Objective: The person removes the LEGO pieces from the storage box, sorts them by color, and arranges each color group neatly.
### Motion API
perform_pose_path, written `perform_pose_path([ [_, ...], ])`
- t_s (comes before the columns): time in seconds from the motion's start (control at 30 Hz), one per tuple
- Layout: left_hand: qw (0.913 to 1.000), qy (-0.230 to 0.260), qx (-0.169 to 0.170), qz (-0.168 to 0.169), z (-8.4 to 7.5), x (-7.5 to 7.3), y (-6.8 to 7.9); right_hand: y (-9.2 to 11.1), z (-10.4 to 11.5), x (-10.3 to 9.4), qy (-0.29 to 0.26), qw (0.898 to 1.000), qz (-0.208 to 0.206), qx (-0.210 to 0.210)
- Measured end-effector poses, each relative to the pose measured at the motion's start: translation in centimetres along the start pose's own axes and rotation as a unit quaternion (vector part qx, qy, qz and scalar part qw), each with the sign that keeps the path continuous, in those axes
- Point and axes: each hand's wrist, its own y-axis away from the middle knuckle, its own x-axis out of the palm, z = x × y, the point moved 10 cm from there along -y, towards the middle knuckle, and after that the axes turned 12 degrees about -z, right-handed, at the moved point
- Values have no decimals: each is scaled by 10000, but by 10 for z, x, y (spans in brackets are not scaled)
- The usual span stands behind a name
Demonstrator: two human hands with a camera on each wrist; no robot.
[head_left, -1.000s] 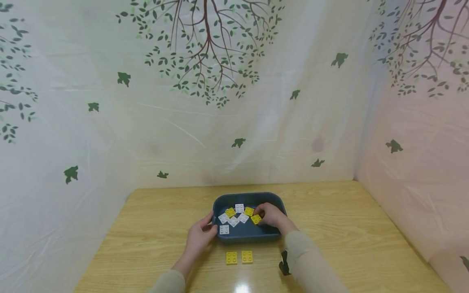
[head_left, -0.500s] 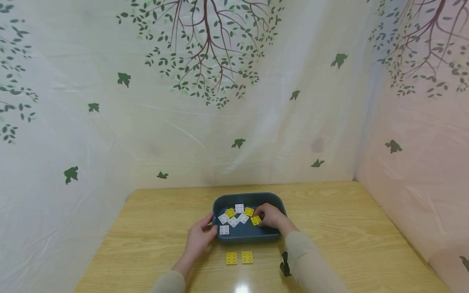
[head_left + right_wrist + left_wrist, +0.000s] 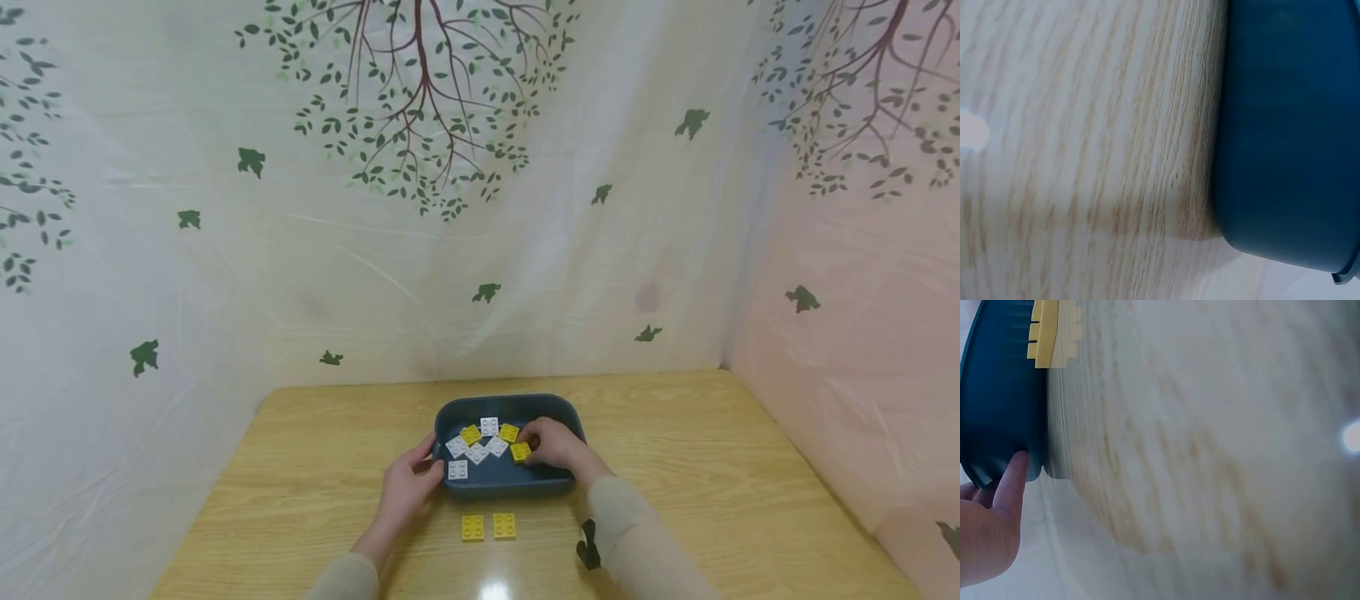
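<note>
A dark blue tray (image 3: 551, 482) stands on the wooden table. My left hand (image 3: 408, 483) holds its left end, thumb against the front corner; the left wrist view shows that thumb (image 3: 1013, 481) on the tray's outer wall (image 3: 1000, 412). Inside the tray my right hand (image 3: 553, 442) pinches a yellow toy brick (image 3: 521, 452) at its right side, fingertips partly hidden. Left of it lie two more yellow bricks (image 3: 508, 433) and several white bricks (image 3: 477, 453), bunched together. One white brick (image 3: 457, 470) sits apart at the front left. The right wrist view shows mainly the tray wall (image 3: 1285, 137).
Two yellow bricks, a left one (image 3: 472, 528) and a right one (image 3: 505, 526), lie side by side on the table (image 3: 315, 467) in front of the tray. A pale curtain (image 3: 360, 292) printed with leaves and birds hangs behind and along both sides.
The yellow brick in my right hand has shifted very slightly left and towards the front, with its angle turned a little. My left hand and the tray keep their places.
</note>
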Motion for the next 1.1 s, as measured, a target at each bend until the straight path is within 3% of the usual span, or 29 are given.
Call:
perform_pose_path([
  [0.67, 10000, -43, -69, 49, 2, 1, 0, 34, 38, -21, -437, 9957, -139, -803],
  [1.1, 9999, -34, -129, 59, 2, 1, 2, 63, 37, -37, -634, 9913, -222, -1128],
])
